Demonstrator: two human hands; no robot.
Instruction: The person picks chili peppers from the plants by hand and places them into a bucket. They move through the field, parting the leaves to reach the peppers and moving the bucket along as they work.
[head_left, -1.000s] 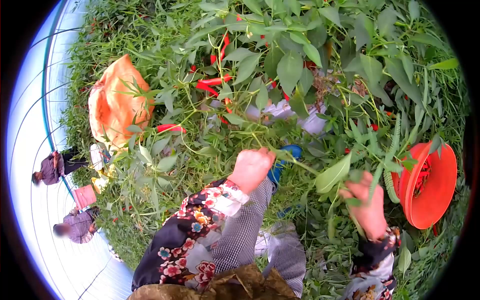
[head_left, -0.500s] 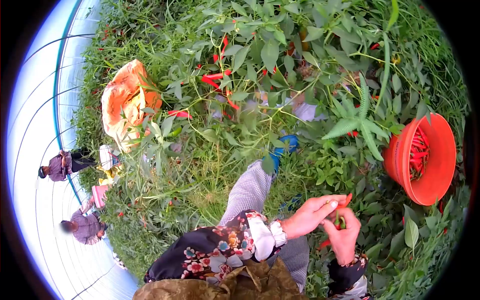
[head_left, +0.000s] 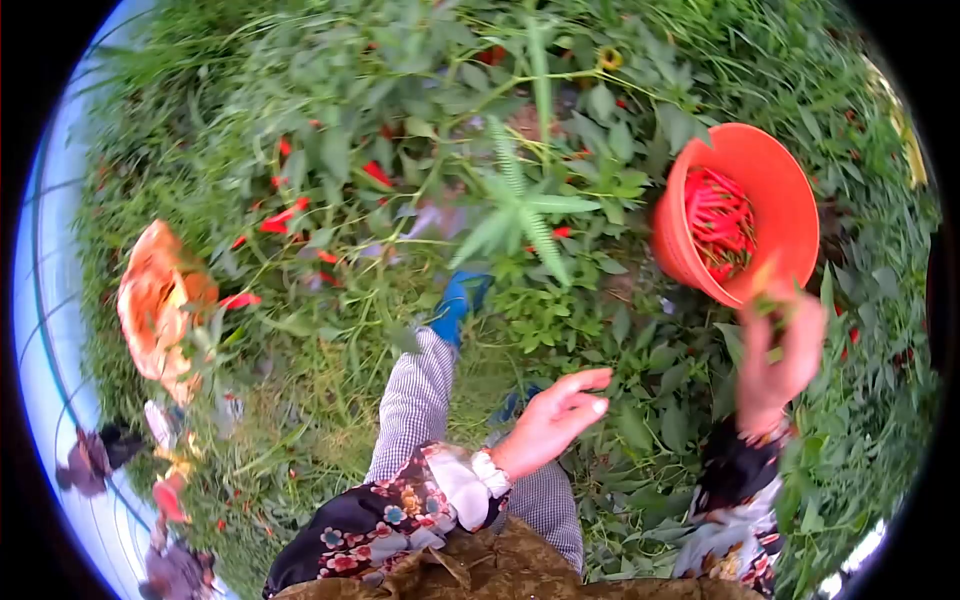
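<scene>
My right hand [head_left: 785, 345] is at the near rim of a red-orange bucket [head_left: 790, 215], blurred by motion. Its fingers are closed around chili peppers [head_left: 768, 300], of which only smeared orange and green bits show. Inside the bucket lies a pile of red chili peppers [head_left: 718, 220] with green stems. My left hand [head_left: 552, 420] hangs over the plants in front of my knees, thumb and fingers apart, holding nothing.
Pepper plants with red chilies [head_left: 285, 216] spread ahead, and a spiky-leaved weed [head_left: 520, 210] rises among them. An orange sack [head_left: 155, 300] stands at the left. My blue shoe [head_left: 462, 300] is between rows. Two people [head_left: 90, 462] are at far left.
My hands have parted. The right hand has moved up to the bucket with the chili peppers; the left has let go and drawn back left. The view has turned toward the right.
</scene>
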